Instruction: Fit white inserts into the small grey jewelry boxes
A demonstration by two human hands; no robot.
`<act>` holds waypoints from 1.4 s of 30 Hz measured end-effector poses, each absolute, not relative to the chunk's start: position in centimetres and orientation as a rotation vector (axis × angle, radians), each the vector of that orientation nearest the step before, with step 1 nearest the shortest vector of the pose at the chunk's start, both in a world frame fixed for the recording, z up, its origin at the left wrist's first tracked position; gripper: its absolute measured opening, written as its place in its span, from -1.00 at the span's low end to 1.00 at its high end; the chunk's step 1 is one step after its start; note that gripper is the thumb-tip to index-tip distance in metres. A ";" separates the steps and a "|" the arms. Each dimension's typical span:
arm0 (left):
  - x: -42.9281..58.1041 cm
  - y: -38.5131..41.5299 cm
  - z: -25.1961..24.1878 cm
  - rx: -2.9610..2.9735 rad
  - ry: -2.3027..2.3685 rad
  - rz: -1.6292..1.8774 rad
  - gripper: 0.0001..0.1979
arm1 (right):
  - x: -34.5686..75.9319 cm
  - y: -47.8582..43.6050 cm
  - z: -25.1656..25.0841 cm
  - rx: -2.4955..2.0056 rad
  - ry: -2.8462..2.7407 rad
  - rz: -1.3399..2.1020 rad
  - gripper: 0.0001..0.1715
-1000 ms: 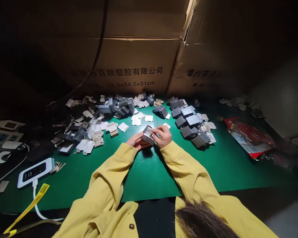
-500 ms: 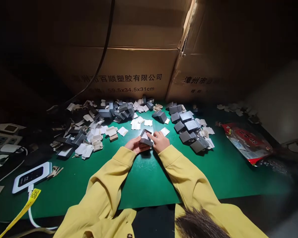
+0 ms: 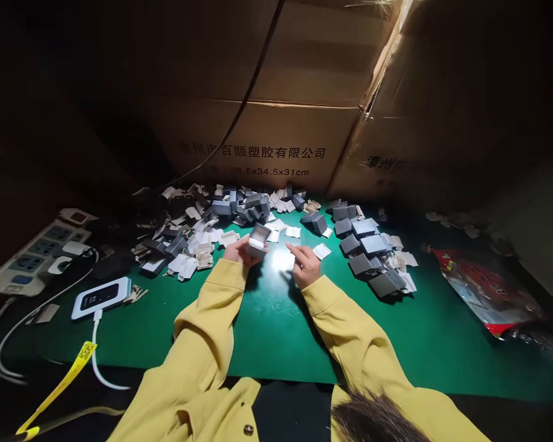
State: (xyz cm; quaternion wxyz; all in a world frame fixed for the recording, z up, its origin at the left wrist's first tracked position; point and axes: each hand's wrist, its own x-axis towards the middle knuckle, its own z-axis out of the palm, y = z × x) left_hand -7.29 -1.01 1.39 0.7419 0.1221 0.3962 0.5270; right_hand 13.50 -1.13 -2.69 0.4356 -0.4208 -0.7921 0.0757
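My left hand [image 3: 238, 252] is closed around a small grey box [image 3: 258, 240] with a pale inside, raised above the green tabletop [image 3: 276, 344]. The box is open toward me. To its right, apart from it, my right hand [image 3: 305, 264] points its index finger leftward with the other fingers curled; I see nothing in it. Just beyond that hand a white paper piece [image 3: 322, 251] lies on the green surface. Two grey boxes [image 3: 314, 222] sit a little farther back.
Heaped grey boxes [image 3: 375, 245] lie on the right, with more boxes and white scraps [image 3: 203, 245] on the left. A white device [image 3: 102, 298] with a cable and a power strip [image 3: 41, 252] are at far left. A plastic bag [image 3: 488, 288] lies right; cartons [image 3: 267, 135] stand behind.
My right hand has come away from the box, and its finger is no longer inside. My left hand has moved the box slightly left and tilted it. The whole view has shifted.
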 end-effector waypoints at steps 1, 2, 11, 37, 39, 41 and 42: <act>-8.5 -1.0 1.9 0.259 0.870 1.236 -0.64 | 12.4 -0.9 -2.8 -1.033 -1.979 0.221 -0.45; -9.8 -1.1 2.3 0.253 0.863 1.328 -0.63 | 11.2 -0.6 -2.8 -1.030 -2.015 0.260 -0.47; -15.6 -2.2 2.4 0.213 0.613 1.765 -0.45 | 0.4 1.1 -1.2 -0.904 -2.435 0.353 -0.68; -5.7 -0.8 1.9 0.312 0.970 1.110 -0.56 | 14.6 0.4 -1.0 -1.122 -0.608 1.486 -0.66; -5.4 -0.9 1.7 0.353 1.064 1.069 -0.60 | 15.1 0.5 -0.8 -1.128 -0.550 1.461 -0.66; -5.3 -1.1 1.6 0.421 1.119 1.067 -0.64 | 15.4 0.7 -0.7 -1.111 -0.551 1.421 -0.66; -5.2 -1.3 1.5 0.457 1.115 1.073 -0.64 | 15.4 0.8 -0.7 -1.098 -0.586 1.393 -0.65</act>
